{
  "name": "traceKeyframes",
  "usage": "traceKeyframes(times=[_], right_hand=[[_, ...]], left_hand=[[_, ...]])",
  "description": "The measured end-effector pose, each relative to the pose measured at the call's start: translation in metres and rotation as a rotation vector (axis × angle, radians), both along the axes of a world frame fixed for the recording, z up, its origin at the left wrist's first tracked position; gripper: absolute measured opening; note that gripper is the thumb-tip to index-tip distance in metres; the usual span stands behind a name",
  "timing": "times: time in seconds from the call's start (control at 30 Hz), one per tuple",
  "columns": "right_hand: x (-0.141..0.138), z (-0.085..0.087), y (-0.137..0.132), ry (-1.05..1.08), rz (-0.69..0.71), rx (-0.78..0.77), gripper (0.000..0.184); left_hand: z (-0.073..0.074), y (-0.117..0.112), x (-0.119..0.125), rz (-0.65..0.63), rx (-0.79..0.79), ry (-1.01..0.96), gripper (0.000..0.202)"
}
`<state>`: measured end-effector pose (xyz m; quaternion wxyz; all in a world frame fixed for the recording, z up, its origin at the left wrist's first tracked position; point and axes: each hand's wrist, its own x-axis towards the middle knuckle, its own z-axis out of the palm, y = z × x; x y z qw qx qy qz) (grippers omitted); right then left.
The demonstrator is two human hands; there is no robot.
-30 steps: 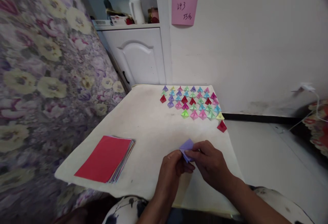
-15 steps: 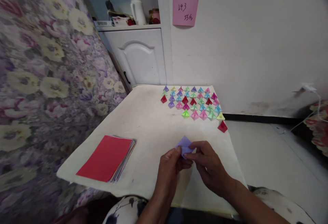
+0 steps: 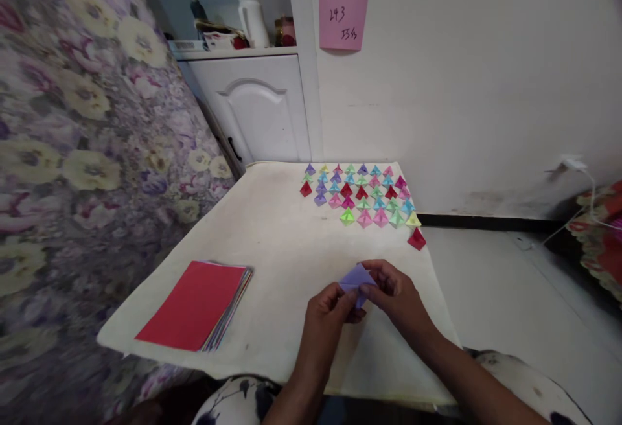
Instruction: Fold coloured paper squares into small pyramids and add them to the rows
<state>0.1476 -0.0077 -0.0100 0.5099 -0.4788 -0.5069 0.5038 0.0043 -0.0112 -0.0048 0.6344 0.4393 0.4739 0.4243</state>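
Observation:
A small folded piece of purple paper [image 3: 357, 276] is held just above the near part of the table, between both hands. My left hand [image 3: 328, 311] pinches its lower left side, thumb on top and fingers underneath. At the right side, my right hand [image 3: 396, 292] grips the paper between thumb and fingers, the thumb pressing near its middle. The undersides of the paper and some fingertips are hidden. Beyond the hands, several folded paper pieces [image 3: 362, 194] in many colours stand in rows at the far right of the table.
A stack of coloured paper with a red sheet on top [image 3: 194, 305] lies at the table's left. The cream-covered table [image 3: 262, 230] meets a white cabinet [image 3: 253, 104] and wall. A floral curtain [image 3: 97, 172] hangs at the left. One red folded piece [image 3: 416, 240] sits by the right edge.
My right thumb has moved onto the paper's face, and its fingers have gone behind the upper edge. The paper has turned slightly and shifted right. The whole view has shifted a little.

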Motion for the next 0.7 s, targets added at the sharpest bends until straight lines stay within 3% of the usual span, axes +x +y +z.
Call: traceKeyframes(times=[0.47,0.7], right_hand=[[0.000,-0.001,0.001,0.037,0.142,-0.044,0.016],[0.007,0.004,0.004,0.011,0.062,-0.086,0.020]], left_hand=[[-0.005,-0.001,-0.003,0.030,-0.019,-0.021,0.023],[-0.005,0.000,-0.002,-0.025,-0.031,0.013,0.022]])
